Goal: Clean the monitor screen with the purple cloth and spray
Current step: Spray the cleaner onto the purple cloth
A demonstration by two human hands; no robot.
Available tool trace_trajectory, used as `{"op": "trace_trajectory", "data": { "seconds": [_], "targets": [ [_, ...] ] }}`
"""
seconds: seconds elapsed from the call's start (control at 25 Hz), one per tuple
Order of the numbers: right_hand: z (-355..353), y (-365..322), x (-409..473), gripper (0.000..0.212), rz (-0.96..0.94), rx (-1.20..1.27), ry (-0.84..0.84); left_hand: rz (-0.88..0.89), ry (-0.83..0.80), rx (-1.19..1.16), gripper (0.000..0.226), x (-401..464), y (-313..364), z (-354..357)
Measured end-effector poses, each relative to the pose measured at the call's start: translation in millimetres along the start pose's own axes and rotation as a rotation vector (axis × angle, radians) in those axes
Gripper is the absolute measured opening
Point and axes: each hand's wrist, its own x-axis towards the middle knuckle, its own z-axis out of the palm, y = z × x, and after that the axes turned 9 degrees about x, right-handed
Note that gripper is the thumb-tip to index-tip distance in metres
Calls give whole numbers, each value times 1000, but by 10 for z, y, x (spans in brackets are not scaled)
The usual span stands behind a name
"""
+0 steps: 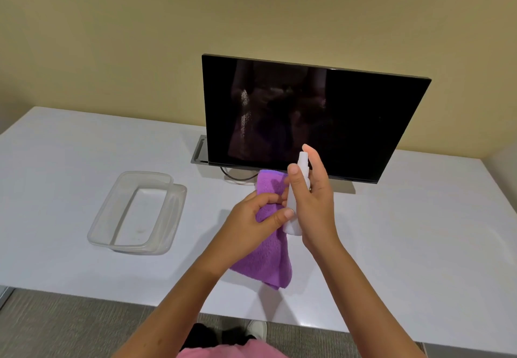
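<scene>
A black monitor (349,117) stands dark at the back of the white table, with a patch of fine droplets on the left part of its screen. My left hand (251,220) grips a purple cloth (270,257), which hangs down over the table in front of the monitor. My right hand (313,198) holds a small white spray bottle (298,189) upright beside the cloth. The index finger rests on top of the nozzle, which faces the screen. The two hands touch at the bottle.
A clear plastic container (140,215) lies on the white table (419,231) to the left of my hands. A grey cable hatch (200,152) and a black cable (235,176) sit under the monitor's left side. The table's front edge runs below my forearms.
</scene>
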Motion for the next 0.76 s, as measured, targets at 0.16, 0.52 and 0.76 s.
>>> {"op": "trace_trajectory", "data": {
  "seconds": [0.16, 0.52, 0.76],
  "targets": [
    [76, 26, 40, 35, -19, -29, 59, -47, -54, 18, 47, -15, -36, 62],
    [-82, -53, 145, 40, 147, 353, -196, -107, -348, -452, 38, -17, -115, 42],
    [-94, -12, 172, 49, 158, 307, -298, -158, -391, -569, 39, 84, -196, 80]
  ]
}}
